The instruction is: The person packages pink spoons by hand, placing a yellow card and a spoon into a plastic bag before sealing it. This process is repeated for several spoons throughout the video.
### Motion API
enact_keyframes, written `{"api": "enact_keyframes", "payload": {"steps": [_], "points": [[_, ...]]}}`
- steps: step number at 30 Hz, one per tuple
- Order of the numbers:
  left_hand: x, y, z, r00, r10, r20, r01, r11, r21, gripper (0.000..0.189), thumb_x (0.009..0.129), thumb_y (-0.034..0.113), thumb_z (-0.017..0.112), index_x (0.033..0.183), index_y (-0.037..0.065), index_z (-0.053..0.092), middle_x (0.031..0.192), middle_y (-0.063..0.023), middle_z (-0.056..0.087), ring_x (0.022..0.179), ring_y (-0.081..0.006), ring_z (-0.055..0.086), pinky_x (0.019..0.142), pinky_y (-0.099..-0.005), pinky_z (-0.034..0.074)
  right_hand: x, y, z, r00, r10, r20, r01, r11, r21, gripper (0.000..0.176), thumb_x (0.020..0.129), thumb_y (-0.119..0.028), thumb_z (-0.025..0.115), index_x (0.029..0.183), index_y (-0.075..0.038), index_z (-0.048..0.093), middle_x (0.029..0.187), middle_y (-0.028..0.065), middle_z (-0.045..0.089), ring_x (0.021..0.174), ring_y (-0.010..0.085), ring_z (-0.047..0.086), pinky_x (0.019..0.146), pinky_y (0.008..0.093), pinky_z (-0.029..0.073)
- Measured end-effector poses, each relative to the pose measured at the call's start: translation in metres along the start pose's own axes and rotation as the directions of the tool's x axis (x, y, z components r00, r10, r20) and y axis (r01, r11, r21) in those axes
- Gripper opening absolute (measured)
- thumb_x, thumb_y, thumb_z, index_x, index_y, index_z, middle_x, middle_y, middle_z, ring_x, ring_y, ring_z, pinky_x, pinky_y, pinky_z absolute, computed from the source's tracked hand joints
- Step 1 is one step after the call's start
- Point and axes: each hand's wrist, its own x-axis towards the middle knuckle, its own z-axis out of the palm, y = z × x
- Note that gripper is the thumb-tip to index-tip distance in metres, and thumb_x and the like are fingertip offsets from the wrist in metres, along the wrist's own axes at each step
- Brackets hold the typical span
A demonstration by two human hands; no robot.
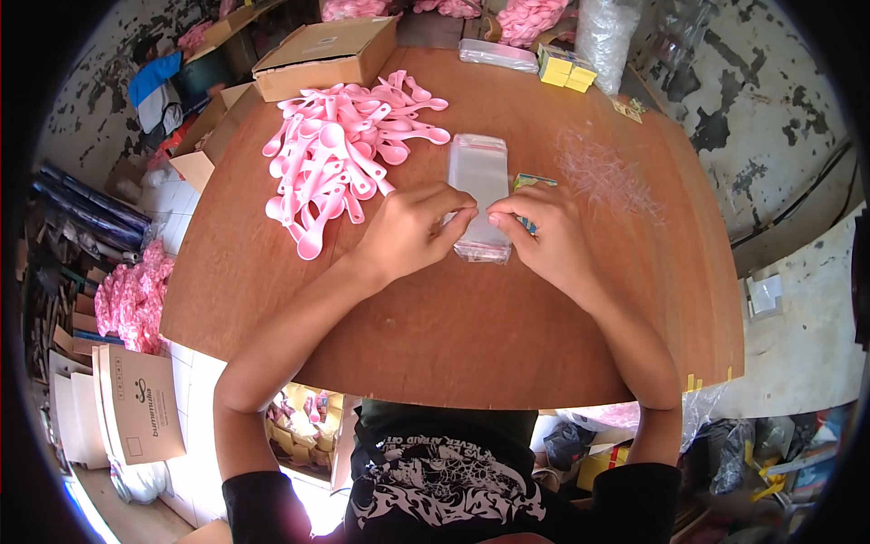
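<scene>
My left hand (417,227) is closed in a pinch, thumb against fingertips, over the left side of a stack of clear plastic bags (478,163). Facing it across a small gap, my right hand (544,227) is pinched too. Whatever lies between the fingertips of either hand is too small or too transparent to make out. Behind the right hand, a green-and-yellow printed card or packet (535,180) is partly covered. Left of the bags lies a loose heap of pink plastic spoons (335,150).
Thin clear plastic strips (605,172) are scattered on the wooden table (435,344) at right. Along its far edge are a cardboard box (326,54), a clear-wrapped pack (498,56) and yellow boxes (566,69). Another person (159,91) is at the far left.
</scene>
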Motion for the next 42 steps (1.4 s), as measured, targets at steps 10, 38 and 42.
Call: {"api": "enact_keyframes", "payload": {"steps": [10,38,42], "points": [[0.019,0.010,-0.032,0.947,-0.015,0.322,0.082,0.977,-0.195,0.009,0.086,0.005,0.067,0.089,-0.001,0.061,0.083,-0.0099,0.064,0.076,-0.0198,0.062,0.069,-0.0338,0.049,0.000,-0.005,-0.011,1.000,-0.030,0.000,0.030,0.999,0.018,0.004,0.081,-0.013,0.069,0.077,-0.010,0.069,0.073,0.0031,0.066,0.064,0.0235,0.055,0.073,0.0373,0.038],[-0.009,0.023,-0.024,0.760,-0.509,0.403,0.640,0.478,-0.602,0.027,0.092,0.016,0.064,0.113,-0.001,0.062,0.088,-0.0074,0.070,0.086,-0.0106,0.067,0.074,-0.0223,0.049,-0.043,0.033,-0.029,0.966,0.237,0.101,-0.238,0.971,-0.009,0.012,0.077,-0.001,0.071,0.088,0.001,0.069,0.090,0.0115,0.068,0.071,0.0280,0.065,0.065,0.0355,0.052],[-0.013,0.018,-0.022,0.765,-0.511,0.391,0.617,0.408,-0.673,0.027,0.092,0.022,0.066,0.108,0.000,0.066,0.086,-0.0059,0.071,0.084,-0.0093,0.066,0.071,-0.0213,0.049,-0.044,0.041,-0.028,0.960,0.258,0.111,-0.263,0.964,0.030,0.007,0.078,-0.002,0.071,0.083,0.002,0.069,0.091,0.0122,0.068,0.072,0.0277,0.065,0.065,0.0342,0.052]]}}
